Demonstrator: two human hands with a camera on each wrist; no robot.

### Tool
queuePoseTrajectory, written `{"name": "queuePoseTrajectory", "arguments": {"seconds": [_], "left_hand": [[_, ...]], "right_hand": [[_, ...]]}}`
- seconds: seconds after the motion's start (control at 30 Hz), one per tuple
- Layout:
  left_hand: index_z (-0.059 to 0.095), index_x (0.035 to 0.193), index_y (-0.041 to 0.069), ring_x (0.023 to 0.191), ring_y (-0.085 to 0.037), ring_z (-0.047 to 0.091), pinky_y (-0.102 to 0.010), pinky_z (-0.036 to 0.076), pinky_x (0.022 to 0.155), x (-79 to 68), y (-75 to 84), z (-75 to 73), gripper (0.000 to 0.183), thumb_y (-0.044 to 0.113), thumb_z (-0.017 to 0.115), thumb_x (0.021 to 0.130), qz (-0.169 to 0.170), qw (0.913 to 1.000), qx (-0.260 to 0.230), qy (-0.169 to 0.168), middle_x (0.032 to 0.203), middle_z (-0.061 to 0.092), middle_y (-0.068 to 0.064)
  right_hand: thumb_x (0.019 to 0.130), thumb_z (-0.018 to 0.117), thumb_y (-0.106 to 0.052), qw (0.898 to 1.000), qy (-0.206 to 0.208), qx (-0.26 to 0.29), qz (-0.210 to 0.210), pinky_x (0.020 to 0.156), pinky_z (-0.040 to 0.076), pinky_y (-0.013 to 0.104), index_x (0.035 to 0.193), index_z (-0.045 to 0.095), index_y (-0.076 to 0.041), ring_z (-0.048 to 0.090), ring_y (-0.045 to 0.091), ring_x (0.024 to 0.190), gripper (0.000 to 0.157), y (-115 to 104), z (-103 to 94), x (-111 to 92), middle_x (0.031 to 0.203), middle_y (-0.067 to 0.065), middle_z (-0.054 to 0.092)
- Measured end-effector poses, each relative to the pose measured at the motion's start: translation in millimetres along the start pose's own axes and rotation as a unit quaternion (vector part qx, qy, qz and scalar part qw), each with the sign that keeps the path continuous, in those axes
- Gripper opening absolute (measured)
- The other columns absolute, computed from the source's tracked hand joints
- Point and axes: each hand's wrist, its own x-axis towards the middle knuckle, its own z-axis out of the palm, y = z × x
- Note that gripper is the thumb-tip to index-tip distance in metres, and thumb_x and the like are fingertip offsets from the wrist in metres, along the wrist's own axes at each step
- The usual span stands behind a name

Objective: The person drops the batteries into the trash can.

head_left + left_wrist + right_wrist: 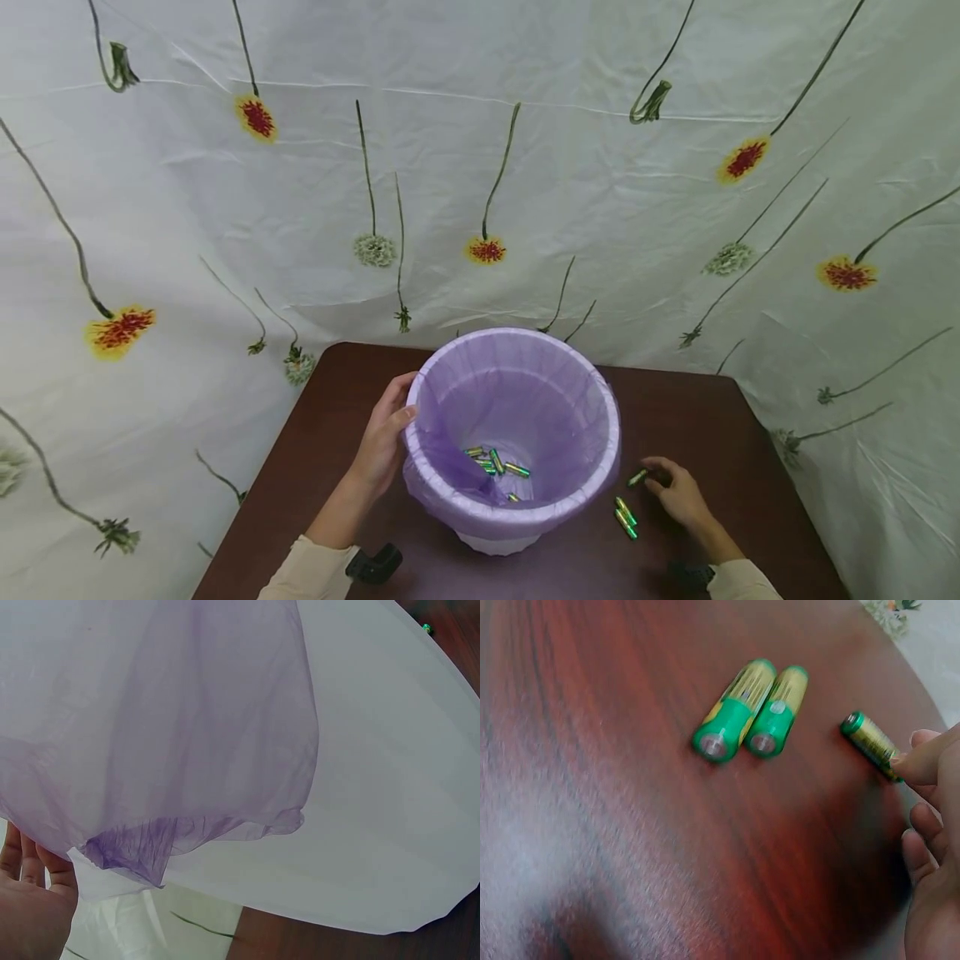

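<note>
A white trash bin [498, 546] with a purple bag [517, 400] lining it and folded over its rim stands on the table. My left hand [384, 437] grips the left side of its rim, thumb on top and fingers along the outside. Several green-and-gold batteries [516, 470] lie at the bottom inside. To the right of the bin, my right hand [678, 496] pinches one battery [870, 744] by its end between thumb and finger. Two more batteries [733, 712] lie side by side on the tabletop near that hand.
The dark reddish-brown table [675, 408] has rounded far corners. Behind and around it hangs a pale cloth [450, 167] printed with flowers. In the left wrist view, the loose bag edge [127, 851] hangs down the bin's outside.
</note>
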Motion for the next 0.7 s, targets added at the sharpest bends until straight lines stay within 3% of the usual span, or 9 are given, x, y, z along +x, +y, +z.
{"name": "queuePoseTrajectory", "arguments": {"seconds": [0.2, 0.3, 0.43, 0.57, 0.7], "left_hand": [[0.044, 0.141, -0.004, 0.112, -0.021, 0.057, -0.031, 0.052, 0.089, 0.3, 1.1, 0.3, 0.047, 0.008, 0.05, 0.096, -0.004, 1.0, -0.002, 0.003, 0.132, 0.054, -0.015], [0.045, 0.14, -0.002, 0.109, -0.019, 0.057, -0.03, 0.053, 0.086, 0.0, 1.5, 0.6, 0.046, 0.007, 0.05, 0.096, -0.006, 1.0, -0.007, 0.002, 0.13, 0.054, -0.015], [0.046, 0.139, -0.001, 0.105, -0.018, 0.057, -0.029, 0.053, 0.083, -0.3, 2.3, 1.2, 0.044, 0.004, 0.048, 0.096, -0.004, 0.9998, -0.018, -0.001, 0.128, 0.055, -0.015], [0.046, 0.139, -0.003, 0.106, -0.019, 0.058, -0.029, 0.053, 0.083, -0.2, 2.3, 1.9, 0.043, 0.003, 0.048, 0.096, 0.0, 0.9998, -0.02, 0.0, 0.128, 0.055, -0.016], [0.046, 0.138, -0.004, 0.106, -0.019, 0.057, -0.029, 0.053, 0.084, -0.7, 2.1, 2.4, 0.042, 0.003, 0.048, 0.096, 0.0, 0.9999, -0.016, 0.002, 0.128, 0.055, -0.016]], "right_hand": [[0.092, 0.072, 0.001, 0.999, 0.005, -0.031, -0.01, 0.1, 0.041, 0.06, 0.128, 0.066, 0.002, 0.055, 0.042, 0.119, 0.036, 9, 3.0, 0, 0.126, 0.021, 0.06], [0.089, 0.076, 0.0, 0.998, 0.014, -0.046, -0.038, 0.098, 0.042, 0.06, 0.123, 0.068, 0.004, 0.056, 0.044, 0.117, 0.036, 9, 4.6, 1, 0.123, 0.022, 0.061], [0.088, 0.079, -0.003, 0.998, 0.014, -0.049, -0.041, 0.097, 0.042, 0.061, 0.115, 0.071, 0.0, 0.056, 0.044, 0.118, 0.028, 11, 5.9, 3, 0.121, 0.021, 0.061], [0.09, 0.079, -0.007, 0.998, 0.007, -0.051, -0.02, 0.094, 0.044, 0.057, 0.105, 0.071, -0.006, 0.057, 0.04, 0.115, 0.017, 13, 4.7, 3, 0.119, 0.017, 0.062], [0.092, 0.077, -0.008, 1.0, -0.005, -0.022, 0.004, 0.083, 0.048, 0.045, 0.103, 0.07, -0.005, 0.059, 0.029, 0.099, 0.014, 11, 0.8, 3, 0.108, 0.011, 0.064]]}}
